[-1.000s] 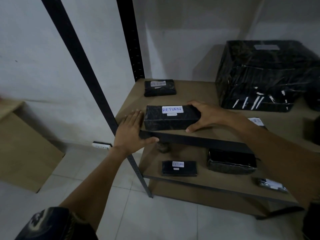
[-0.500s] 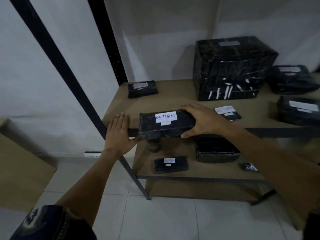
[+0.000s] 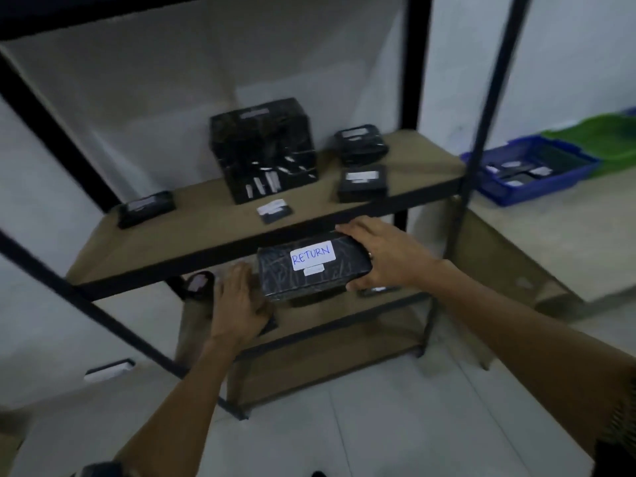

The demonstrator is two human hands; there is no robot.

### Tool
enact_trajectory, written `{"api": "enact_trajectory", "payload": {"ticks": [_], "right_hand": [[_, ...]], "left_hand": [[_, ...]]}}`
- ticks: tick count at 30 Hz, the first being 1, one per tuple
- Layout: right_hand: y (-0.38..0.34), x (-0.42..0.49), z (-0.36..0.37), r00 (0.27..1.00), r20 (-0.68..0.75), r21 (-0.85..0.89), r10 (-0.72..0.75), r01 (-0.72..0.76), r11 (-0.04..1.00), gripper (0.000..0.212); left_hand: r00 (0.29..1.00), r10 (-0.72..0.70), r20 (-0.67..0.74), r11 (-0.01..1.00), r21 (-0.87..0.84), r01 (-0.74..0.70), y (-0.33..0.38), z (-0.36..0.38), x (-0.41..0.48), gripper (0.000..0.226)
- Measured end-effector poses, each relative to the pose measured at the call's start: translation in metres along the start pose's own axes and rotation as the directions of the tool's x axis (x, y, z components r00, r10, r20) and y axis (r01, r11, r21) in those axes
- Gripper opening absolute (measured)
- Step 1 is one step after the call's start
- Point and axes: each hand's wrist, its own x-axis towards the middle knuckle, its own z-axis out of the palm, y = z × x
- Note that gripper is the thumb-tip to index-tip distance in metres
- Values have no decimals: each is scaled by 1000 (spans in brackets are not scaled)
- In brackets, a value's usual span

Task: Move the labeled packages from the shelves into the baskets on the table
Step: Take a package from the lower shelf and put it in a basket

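Closest, the left hand (image 3: pixel 241 304) lays fairly straight fingers against the 9 o'clock end of the RETURN package (image 3: pixel 282 280). The right hand (image 3: pixel 389 259) curls round its 3 o'clock end, fingers on top, thumb below. Between them the package hangs in the air, just in front of the shelf (image 3: pixel 206 246) edge. It looks like a stiff, light box under glossy black wrap, probably slippery, so clamping both ends with a thumb underneath seems wise. Beyond, at 2 o'clock, the blue basket (image 3: pixel 537 192) sits on the table (image 3: pixel 550 242).

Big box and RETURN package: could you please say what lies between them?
Head view: a small flat package lies on the shelf between big box and RETURN package.
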Motion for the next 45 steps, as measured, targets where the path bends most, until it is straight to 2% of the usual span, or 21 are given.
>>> {"api": "enact_trajectory", "payload": {"ticks": [5,11,16,20,24,27,32,38,45], "right_hand": [[58,-107,-25,988,16,-6,151,-151,989,101],[136,-199,-60,934,-28,-1,357,-357,934,102],[207,-251,-94,884,-85,35,460,-459,888,97],[279,-273,-116,840,-92,47,535,-533,845,98],[354,-282,-129,797,-55,37,602,-601,799,102],[404,-288,-138,784,-24,37,620,-619,784,103],[486,-298,-155,765,0,45,644,-644,764,103],[611,-309,-170,783,20,47,622,-622,781,103],[756,-304,-197,844,109,40,526,-532,846,103]], "left_hand": [[984,175,37,964,-210,-164,150,13,-9,81],[941,322,109,933,-204,-296,264,54,21,79],[893,436,114,884,-240,-401,355,78,61,72],[883,447,140,876,-271,-400,414,113,107,86],[873,448,192,876,-288,-387,476,146,161,90],[867,469,170,862,-301,-407,518,165,197,91],[860,458,224,874,-292,-389,587,189,241,90],[873,422,246,903,-197,-381,666,229,291,90],[910,301,286,949,-181,-258,760,257,338,98]]}}
